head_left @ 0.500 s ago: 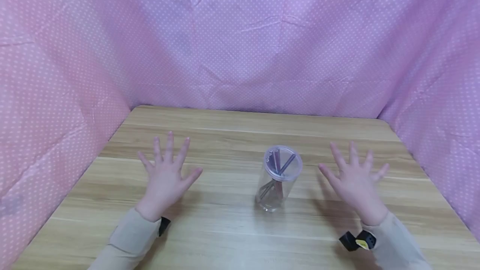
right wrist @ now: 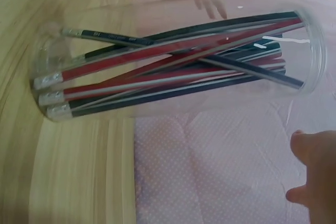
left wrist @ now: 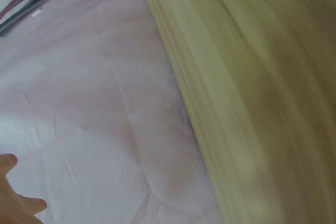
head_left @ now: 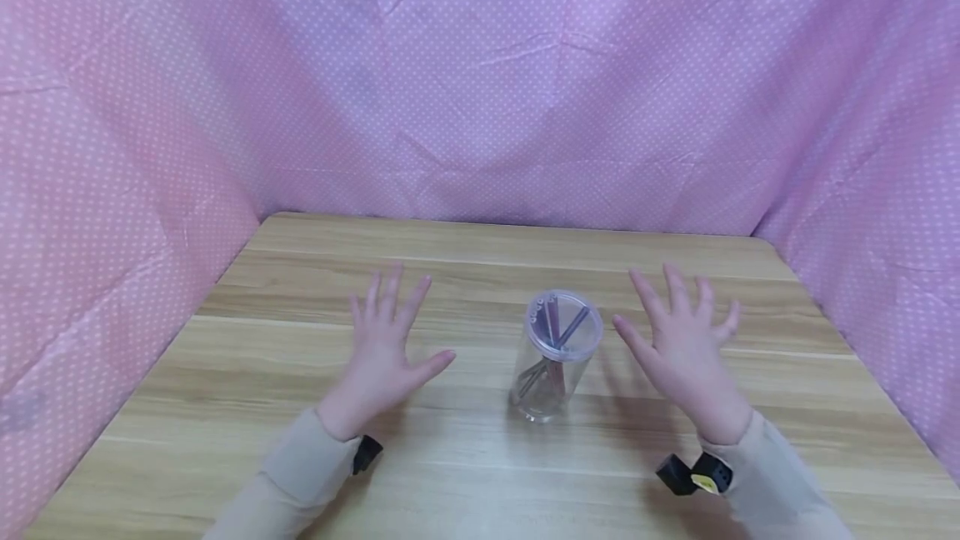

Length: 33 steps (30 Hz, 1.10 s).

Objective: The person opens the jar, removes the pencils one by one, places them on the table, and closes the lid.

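Note:
A clear cylindrical jar (head_left: 555, 357) with a translucent lid stands upright on the table, with several pencils inside. In the right wrist view the pencils (right wrist: 173, 66) are red and dark, with eraser ends at the jar's base. To the jar's left, my left hand (head_left: 378, 357) is held with fingers spread, touching nothing. My right hand (head_left: 686, 352), fingers also spread, is just right of the jar and apart from it. Part of the right hand (right wrist: 317, 166) shows at the right wrist view's edge; a bit of the left hand (left wrist: 16, 198) shows in the left wrist view.
The wooden table (head_left: 225, 407) is bordered at the back and both sides by pink polka-dotted cloth (head_left: 480, 107). Black devices are worn at the left wrist (head_left: 367, 454) and the right wrist (head_left: 693, 474).
Both hands have moved inward, nearer the jar; the left has come right and the right has shifted left. The jar stands in the same place.

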Each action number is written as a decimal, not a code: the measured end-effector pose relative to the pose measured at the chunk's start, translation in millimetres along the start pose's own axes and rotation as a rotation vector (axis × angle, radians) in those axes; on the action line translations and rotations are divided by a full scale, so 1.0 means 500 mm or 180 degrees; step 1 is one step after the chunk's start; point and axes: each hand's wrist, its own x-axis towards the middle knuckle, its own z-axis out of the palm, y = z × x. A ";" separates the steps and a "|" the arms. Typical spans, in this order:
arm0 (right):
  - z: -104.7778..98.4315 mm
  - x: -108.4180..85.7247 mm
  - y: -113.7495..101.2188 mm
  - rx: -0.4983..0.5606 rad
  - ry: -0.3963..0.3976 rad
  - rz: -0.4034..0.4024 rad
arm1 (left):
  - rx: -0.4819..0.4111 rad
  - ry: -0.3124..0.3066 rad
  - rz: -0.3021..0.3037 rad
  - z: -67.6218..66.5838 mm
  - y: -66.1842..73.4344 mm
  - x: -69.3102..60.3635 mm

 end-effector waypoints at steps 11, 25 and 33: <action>0.007 0.012 -0.022 0.0798 0.0918 -0.0859 | -0.1260 -0.0388 -0.0432 0.038 0.050 0.022; 0.005 0.020 -0.045 0.1833 0.0174 -0.0972 | -0.2336 -0.0736 -0.0188 0.116 0.099 0.033; 0.011 0.023 -0.065 0.1843 -0.0046 -0.0900 | -0.2633 -0.0977 -0.0225 0.146 0.126 0.032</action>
